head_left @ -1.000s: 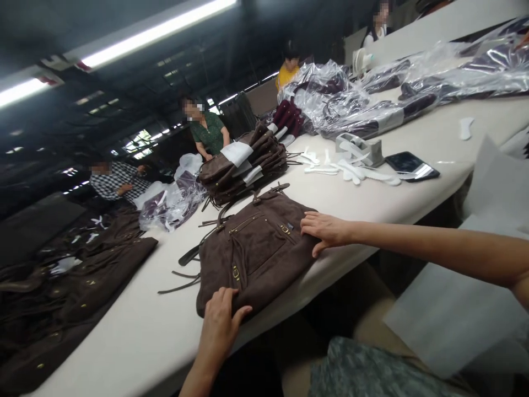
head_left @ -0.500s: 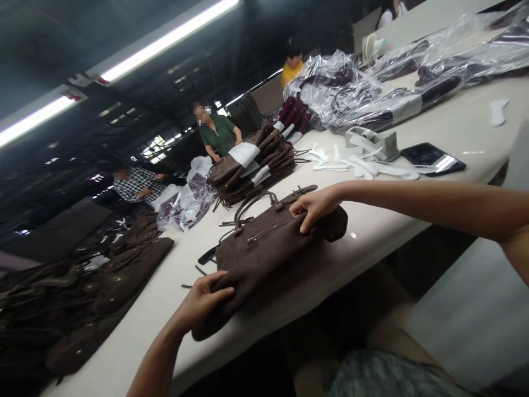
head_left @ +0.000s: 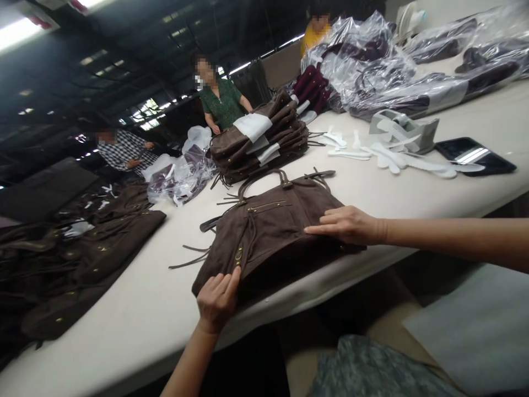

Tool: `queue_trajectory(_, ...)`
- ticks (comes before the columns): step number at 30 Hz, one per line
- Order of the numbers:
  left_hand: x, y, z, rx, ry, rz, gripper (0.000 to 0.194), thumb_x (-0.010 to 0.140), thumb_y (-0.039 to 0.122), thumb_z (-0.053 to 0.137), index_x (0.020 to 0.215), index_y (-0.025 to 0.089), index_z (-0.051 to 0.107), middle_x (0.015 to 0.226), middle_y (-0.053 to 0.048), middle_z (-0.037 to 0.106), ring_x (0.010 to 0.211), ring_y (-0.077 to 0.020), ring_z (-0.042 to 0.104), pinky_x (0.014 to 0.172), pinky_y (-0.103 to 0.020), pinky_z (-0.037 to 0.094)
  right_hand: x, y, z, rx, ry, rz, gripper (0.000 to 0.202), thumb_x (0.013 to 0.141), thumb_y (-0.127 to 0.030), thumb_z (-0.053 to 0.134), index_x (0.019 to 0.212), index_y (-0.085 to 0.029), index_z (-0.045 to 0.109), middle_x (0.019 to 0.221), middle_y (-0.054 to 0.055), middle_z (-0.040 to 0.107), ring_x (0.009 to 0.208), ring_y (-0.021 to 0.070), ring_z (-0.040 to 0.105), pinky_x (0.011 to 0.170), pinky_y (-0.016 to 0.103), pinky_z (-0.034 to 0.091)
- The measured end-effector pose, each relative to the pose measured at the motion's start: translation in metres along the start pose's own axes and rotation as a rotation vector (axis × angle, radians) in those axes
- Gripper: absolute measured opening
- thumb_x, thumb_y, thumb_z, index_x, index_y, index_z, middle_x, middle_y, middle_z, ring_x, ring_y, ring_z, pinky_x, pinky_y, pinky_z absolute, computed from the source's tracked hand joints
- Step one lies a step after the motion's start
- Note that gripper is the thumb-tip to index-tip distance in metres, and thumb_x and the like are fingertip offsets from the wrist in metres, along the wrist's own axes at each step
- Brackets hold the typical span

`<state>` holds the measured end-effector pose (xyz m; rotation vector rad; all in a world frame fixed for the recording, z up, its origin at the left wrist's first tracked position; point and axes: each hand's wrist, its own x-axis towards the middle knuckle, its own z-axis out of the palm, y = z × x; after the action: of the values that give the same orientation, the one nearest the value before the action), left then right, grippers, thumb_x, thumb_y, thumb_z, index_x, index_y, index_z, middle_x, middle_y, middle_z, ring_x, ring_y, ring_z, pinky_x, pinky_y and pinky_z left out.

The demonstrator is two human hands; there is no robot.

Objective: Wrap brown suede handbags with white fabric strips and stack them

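A dark brown handbag (head_left: 273,226) lies on the pale table, its two handles pointing away from me. A zipped pocket, a hanging strap and brass fittings show on its upper face. My left hand (head_left: 218,298) is closed on the near left corner, fingers over the edge. My right hand (head_left: 349,225) grips the near right edge, its fingers pressed together on top and its thumb hidden. Between my hands the near side of the bag is in dark shadow.
Stacked brown handbags (head_left: 260,138) with white wraps stand beyond. Plastic-wrapped bags (head_left: 380,71) lie at the back right, near white strips (head_left: 388,157), a grey tape dispenser (head_left: 427,132) and a dark tablet (head_left: 475,154). Brown bags (head_left: 82,264) fill the left. Co-workers stand behind.
The bag's upper face has flattened out, showing the strap and buckle. My right hand has shifted right and down along the near edge. My left hand has turned over its corner.
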<state>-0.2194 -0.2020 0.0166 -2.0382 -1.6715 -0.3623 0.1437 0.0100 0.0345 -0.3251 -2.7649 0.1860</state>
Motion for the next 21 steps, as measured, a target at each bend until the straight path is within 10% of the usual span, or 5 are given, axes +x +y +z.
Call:
queue_trajectory(8,0.004,0.002,-0.010,0.106,0.027,0.299,0.031,0.095,0.007,0.040,0.112,0.018,0.063,0.062,0.001,0.057,0.056,-0.0141,0.051,0.059,-0.030,0.037,-0.033,-0.002,0.000,-0.136,0.178,0.085,0.029,0.093,-0.014,0.040,0.105,-0.020,0.066,0.106,0.012,0.061,0.102,0.0219,0.053,0.092,0.037,0.043)
queue_trajectory(14,0.019,-0.015,-0.034,0.062,-0.019,0.462,0.037,0.096,0.007,0.036,0.129,0.011,0.051,0.068,0.001,0.055,0.058,-0.0117,0.050,0.058,-0.027,0.041,-0.023,0.003,-0.037,-0.249,0.042,-0.137,0.029,0.091,-0.003,0.034,0.083,-0.019,0.057,0.082,0.005,0.055,0.073,0.0164,0.048,0.061,0.027,0.040)
queue_trajectory(21,0.003,-0.008,0.003,0.079,-0.077,0.300,0.053,0.098,0.007,0.024,0.147,0.024,0.034,0.065,0.004,0.043,0.055,-0.0096,0.047,0.053,-0.022,0.040,-0.036,0.018,0.026,-0.309,0.256,-0.055,0.043,0.086,0.001,0.033,0.110,-0.018,0.064,0.084,0.007,0.056,0.077,0.0175,0.051,0.059,0.025,0.045)
